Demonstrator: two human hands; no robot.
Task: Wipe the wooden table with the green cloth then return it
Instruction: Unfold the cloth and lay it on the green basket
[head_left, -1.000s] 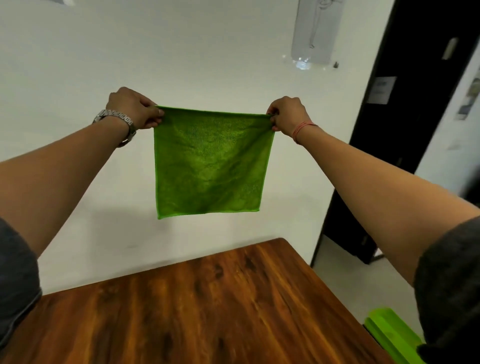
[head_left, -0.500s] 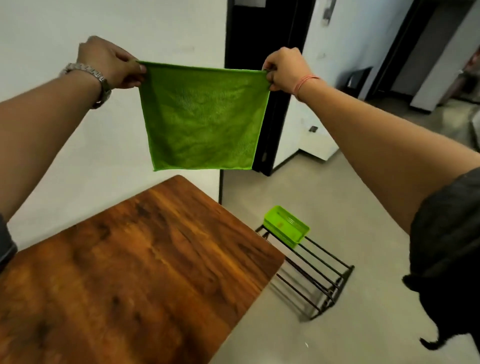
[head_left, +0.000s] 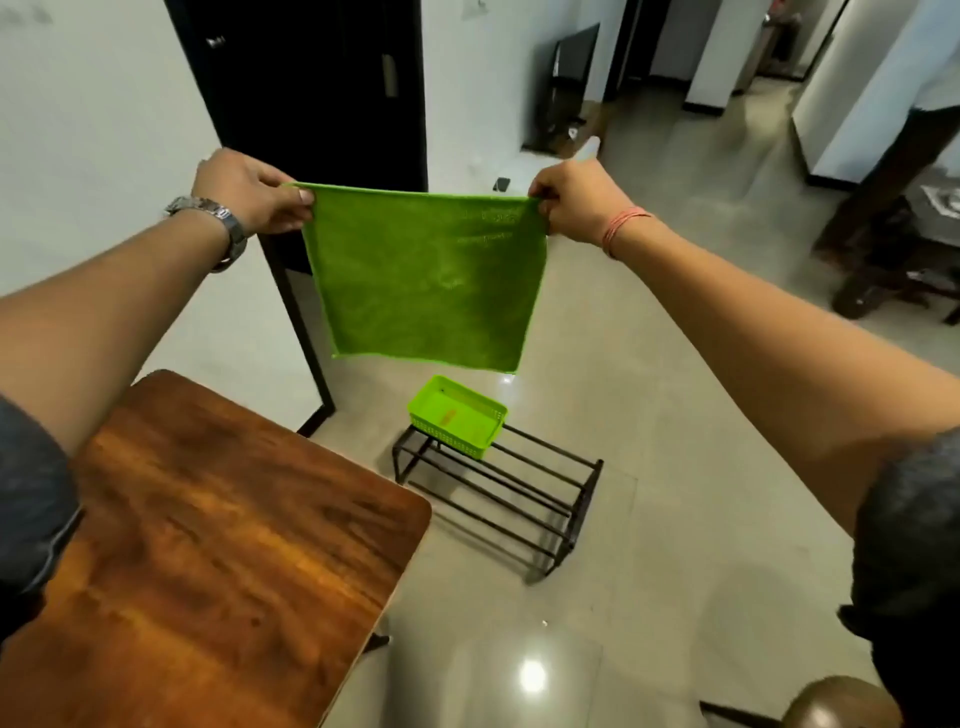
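The green cloth hung flat in mid-air, its top corners pinched in the left hand grip and right hand grip, right of the wooden desk, above the green basket.

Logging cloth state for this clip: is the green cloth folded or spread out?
Spread out. The green cloth hangs flat as one square sheet, its top corners pinched by the left hand and right hand.

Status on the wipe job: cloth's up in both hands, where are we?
Done: cannot tell; wooden table shows no wipe trace. In hand: left hand and right hand pinch the green cloth by its top corners, hanging flat above the green basket on the black rack. Left: return it, likely there.
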